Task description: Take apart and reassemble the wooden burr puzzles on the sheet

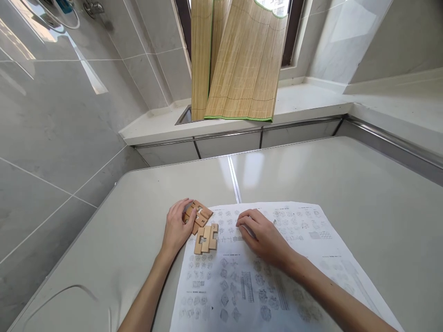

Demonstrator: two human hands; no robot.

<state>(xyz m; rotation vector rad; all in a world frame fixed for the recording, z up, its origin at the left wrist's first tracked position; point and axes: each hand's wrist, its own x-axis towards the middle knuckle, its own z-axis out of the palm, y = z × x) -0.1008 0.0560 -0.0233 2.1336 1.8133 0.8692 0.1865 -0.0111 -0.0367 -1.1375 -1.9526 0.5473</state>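
Observation:
A printed sheet (277, 276) full of small puzzle diagrams lies on the pale table (363, 207). At its upper left corner sit two groups of notched wooden puzzle bars: one group (200, 216) by my left hand, another (206, 238) lying just below it. My left hand (178, 226) rests on the table with thumb and fingers closed on the upper group of bars. My right hand (263, 235) lies palm down on the sheet, fingers curled and pressing the paper, holding nothing I can see.
A rolled bamboo mat (238, 60) leans against the window at the back, above a white ledge (311, 99). Grey tiled wall stands to the left. A seam (234, 180) runs down the table's middle.

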